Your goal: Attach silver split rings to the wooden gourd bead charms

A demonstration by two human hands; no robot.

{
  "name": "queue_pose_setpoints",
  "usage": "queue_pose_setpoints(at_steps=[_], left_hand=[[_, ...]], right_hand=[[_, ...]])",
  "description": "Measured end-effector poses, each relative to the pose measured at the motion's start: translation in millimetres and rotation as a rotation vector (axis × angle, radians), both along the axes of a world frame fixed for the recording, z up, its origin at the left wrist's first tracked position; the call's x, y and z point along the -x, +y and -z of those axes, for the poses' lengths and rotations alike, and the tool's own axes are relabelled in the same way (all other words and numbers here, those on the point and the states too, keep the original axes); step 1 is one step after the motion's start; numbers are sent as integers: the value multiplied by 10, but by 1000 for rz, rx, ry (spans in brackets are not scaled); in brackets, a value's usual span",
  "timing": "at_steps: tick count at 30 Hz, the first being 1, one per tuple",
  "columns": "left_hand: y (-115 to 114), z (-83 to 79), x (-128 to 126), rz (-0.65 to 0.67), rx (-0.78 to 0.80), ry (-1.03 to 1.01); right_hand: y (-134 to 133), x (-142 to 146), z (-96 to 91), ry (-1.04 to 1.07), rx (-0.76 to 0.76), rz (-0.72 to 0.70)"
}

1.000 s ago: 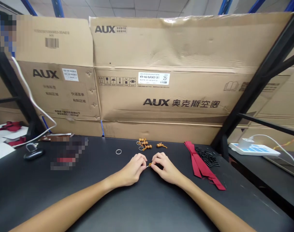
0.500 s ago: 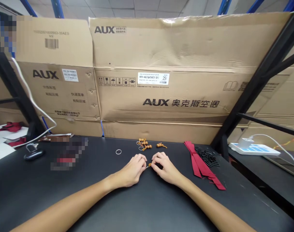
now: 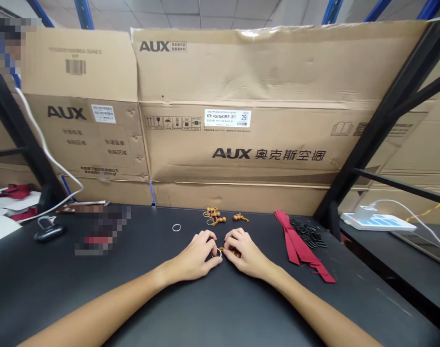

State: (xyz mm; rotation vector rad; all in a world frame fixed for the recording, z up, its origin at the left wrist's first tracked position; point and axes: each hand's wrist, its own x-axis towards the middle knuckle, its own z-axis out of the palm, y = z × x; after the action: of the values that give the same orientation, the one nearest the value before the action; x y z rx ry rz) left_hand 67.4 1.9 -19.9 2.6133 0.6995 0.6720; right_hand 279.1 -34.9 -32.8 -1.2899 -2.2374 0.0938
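Note:
My left hand (image 3: 198,256) is closed, with thumb and fingers at a silver key ring (image 3: 220,253). My right hand (image 3: 249,254) is closed on a brown wooden gourd charm (image 3: 236,251), whose beads show below the fingers. An orange cord loop (image 3: 222,248) from the charm reaches the ring between my hands; whether it passes through the ring I cannot tell. Beyond my hands lie several gourd charms with rings (image 3: 214,211) and a separate gourd charm (image 3: 238,217). A loose key ring (image 3: 176,227) lies on the table to the left.
Red ribbon strips (image 3: 301,246) and a pile of black clips (image 3: 309,233) lie on the dark table (image 3: 198,313) at right. Cardboard boxes (image 3: 263,77) stand behind. A black device (image 3: 49,231) is at left, a power strip (image 3: 379,222) at far right.
My fingers have parted slightly, so the ring and the gourd beads now show between and under them. The view has shifted slightly; the other things lie as before.

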Motion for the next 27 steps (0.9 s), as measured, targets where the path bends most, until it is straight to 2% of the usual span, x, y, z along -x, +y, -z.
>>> queue_pose_setpoints(at_steps=[4,8,15,22,27], left_hand=[[23,63,-9,-68,-21,-20],[52,97,-9,-70,-46,-25],[67,92,-11,-37,-31,-25],[62,102,-7,-60,-41,-45],[60,72,-15,-60,-7,-40]], right_hand=[[-35,13,-36,-18,15,-43],[-42,26,-43,-29,19,-49],[8,14,18,-6,-24,70],[-53,58,-33,-19,2,-51],[-12,50,15,-5,-28,83]])
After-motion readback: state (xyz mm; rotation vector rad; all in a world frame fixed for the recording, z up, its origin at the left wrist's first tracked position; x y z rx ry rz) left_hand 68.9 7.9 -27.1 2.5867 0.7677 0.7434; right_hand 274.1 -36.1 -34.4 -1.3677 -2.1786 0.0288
